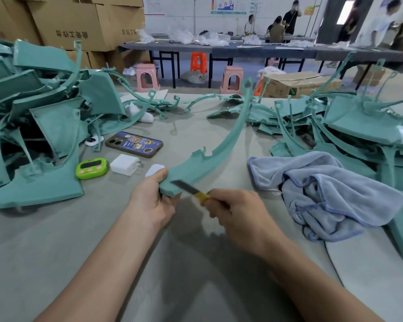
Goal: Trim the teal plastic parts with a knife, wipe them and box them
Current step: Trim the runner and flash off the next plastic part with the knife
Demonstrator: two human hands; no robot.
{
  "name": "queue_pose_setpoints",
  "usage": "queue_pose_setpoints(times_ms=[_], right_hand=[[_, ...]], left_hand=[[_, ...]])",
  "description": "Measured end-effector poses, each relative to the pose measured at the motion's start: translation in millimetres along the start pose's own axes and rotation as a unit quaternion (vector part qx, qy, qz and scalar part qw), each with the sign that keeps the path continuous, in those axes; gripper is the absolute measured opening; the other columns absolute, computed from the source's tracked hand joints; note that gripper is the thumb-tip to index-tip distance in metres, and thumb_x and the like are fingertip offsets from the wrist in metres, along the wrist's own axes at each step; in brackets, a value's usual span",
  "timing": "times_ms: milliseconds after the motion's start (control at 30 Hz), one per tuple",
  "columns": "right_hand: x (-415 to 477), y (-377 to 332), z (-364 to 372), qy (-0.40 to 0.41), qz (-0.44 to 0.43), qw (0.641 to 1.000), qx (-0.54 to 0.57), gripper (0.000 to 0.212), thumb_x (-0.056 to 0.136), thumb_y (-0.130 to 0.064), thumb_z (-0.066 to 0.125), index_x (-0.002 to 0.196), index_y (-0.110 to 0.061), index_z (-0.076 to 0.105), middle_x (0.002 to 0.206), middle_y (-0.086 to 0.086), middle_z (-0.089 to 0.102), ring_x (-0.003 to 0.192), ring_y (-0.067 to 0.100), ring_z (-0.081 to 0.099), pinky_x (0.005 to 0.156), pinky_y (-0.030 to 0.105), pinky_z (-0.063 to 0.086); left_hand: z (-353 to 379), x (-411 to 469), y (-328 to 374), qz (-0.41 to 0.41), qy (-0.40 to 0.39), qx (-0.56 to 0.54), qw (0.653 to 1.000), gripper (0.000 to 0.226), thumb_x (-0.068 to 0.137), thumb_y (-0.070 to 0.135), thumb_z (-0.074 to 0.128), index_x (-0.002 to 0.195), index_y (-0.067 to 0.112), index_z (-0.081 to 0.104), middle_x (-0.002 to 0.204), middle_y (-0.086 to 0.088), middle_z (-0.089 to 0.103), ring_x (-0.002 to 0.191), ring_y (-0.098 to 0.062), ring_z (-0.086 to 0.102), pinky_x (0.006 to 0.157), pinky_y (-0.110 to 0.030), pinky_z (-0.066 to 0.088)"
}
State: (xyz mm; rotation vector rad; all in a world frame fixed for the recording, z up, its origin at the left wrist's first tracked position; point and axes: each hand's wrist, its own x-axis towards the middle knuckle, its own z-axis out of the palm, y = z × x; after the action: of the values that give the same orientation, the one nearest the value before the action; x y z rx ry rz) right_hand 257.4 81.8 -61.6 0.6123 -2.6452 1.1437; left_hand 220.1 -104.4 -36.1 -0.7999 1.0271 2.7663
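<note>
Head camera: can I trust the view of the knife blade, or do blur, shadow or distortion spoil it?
Head view: the yellow-handled knife and the right hand are slightly motion-blurred; the long curved teal plastic part in the left hand is sharp; soft arm shadows fall on the grey table below the hands; wide-angle distortion bends the edges.

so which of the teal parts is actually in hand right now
The long curved strip in the middle: the left hand grips its near end, the right hand holds the knife to it. The others lie in heaps.
</note>
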Motion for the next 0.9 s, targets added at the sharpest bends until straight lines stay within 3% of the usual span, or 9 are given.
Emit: queue_pose_setpoints(times_ms=[67, 167, 267, 367, 467, 533, 633, 733, 900], right_hand=[[6, 10, -10, 0.076, 0.089, 0.993, -0.017, 0.024, 0.096, -0.033, 0.061, 0.079, -0.017, 0.062, 0.064, -0.001, 0.062, 0.055, 0.017, 0.054, 0.054, 0.036, 0.047], [5, 19, -21, 0.150, 0.140, 0.979, -0.009, 0.031, 0.098, -0.031, 0.062, 0.070, -0.017, 0.063, 0.058, -0.010, 0.062, 0.050, 0.009, 0.052, 0.050, 0.024, 0.040], [-4, 3, -14, 0.026, 0.047, 0.997, 0.063, 0.019, 0.096, -0.034, 0.061, 0.084, -0.022, 0.068, 0.066, -0.013, 0.065, 0.056, 0.004, 0.057, 0.054, 0.017, 0.044], [-4, -6, -1, -0.074, 0.035, 0.996, 0.027, 0.020, 0.096, -0.037, 0.060, 0.085, -0.021, 0.066, 0.069, -0.007, 0.068, 0.060, 0.009, 0.063, 0.059, 0.024, 0.052], [6, 5, -15, 0.050, 0.133, 0.990, 0.006, 0.024, 0.096, -0.031, 0.062, 0.077, -0.018, 0.068, 0.064, -0.006, 0.068, 0.057, 0.014, 0.063, 0.064, 0.037, 0.055], [7, 15, -28, 0.148, 0.169, 0.974, 0.012, 0.029, 0.098, -0.027, 0.060, 0.074, -0.014, 0.069, 0.063, -0.001, 0.068, 0.056, 0.018, 0.063, 0.064, 0.041, 0.056], [8, 21, -40, 0.240, 0.165, 0.927, 0.234, 0.028, 0.099, -0.014, 0.060, 0.076, -0.013, 0.076, 0.071, 0.005, 0.071, 0.065, 0.021, 0.060, 0.068, 0.042, 0.050], [10, 20, -45, 0.156, 0.147, 0.880, 0.424, 0.018, 0.092, -0.016, 0.069, 0.079, -0.017, 0.082, 0.101, 0.000, 0.075, 0.094, 0.010, 0.067, 0.084, 0.032, 0.054], [11, 21, -39, 0.120, 0.185, 0.842, 0.492, 0.021, 0.090, -0.019, 0.066, 0.078, -0.014, 0.083, 0.108, -0.001, 0.078, 0.105, 0.013, 0.071, 0.096, 0.034, 0.055]], left_hand=[[-1, 2, 2, 0.009, -0.005, -0.014, 1.000, 0.009, 0.104, 0.011, 0.053, 0.101, 0.006, 0.060, 0.089, -0.013, 0.072, 0.079, -0.026, 0.070, 0.064, -0.040, 0.060], [-3, 5, 4, 0.018, -0.008, -0.018, 1.000, 0.011, 0.105, 0.011, 0.051, 0.099, 0.006, 0.059, 0.093, -0.013, 0.069, 0.082, -0.025, 0.068, 0.068, -0.036, 0.058], [-2, 4, 2, 0.024, -0.019, -0.009, 1.000, 0.019, 0.105, 0.011, 0.049, 0.087, 0.011, 0.055, 0.086, -0.009, 0.066, 0.076, -0.021, 0.066, 0.065, -0.028, 0.059], [-2, 3, -1, 0.017, -0.012, 0.001, 1.000, 0.014, 0.104, 0.012, 0.051, 0.091, 0.012, 0.057, 0.087, -0.009, 0.068, 0.073, -0.022, 0.068, 0.052, -0.026, 0.059], [-3, 3, 4, 0.019, -0.018, -0.017, 1.000, 0.018, 0.104, 0.011, 0.051, 0.087, 0.010, 0.057, 0.081, -0.009, 0.071, 0.073, -0.021, 0.070, 0.067, -0.032, 0.060], [-4, 4, 10, 0.018, -0.014, -0.030, 0.999, 0.012, 0.103, 0.011, 0.053, 0.096, 0.006, 0.060, 0.086, -0.009, 0.074, 0.079, -0.022, 0.072, 0.064, -0.034, 0.062], [-5, 3, 12, 0.041, -0.038, 0.012, 0.998, 0.014, 0.102, 0.010, 0.053, 0.105, 0.005, 0.065, 0.089, -0.010, 0.078, 0.076, -0.021, 0.076, 0.054, -0.031, 0.061], [-6, 6, 7, 0.118, -0.037, 0.096, 0.988, 0.020, 0.096, 0.009, 0.061, 0.114, 0.011, 0.069, 0.105, -0.008, 0.078, 0.089, -0.021, 0.076, 0.064, -0.032, 0.063], [-4, 2, -1, 0.272, -0.062, 0.227, 0.933, 0.012, 0.087, 0.003, 0.072, 0.085, 0.013, 0.078, 0.092, -0.004, 0.079, 0.079, -0.017, 0.075, 0.066, -0.028, 0.059]])
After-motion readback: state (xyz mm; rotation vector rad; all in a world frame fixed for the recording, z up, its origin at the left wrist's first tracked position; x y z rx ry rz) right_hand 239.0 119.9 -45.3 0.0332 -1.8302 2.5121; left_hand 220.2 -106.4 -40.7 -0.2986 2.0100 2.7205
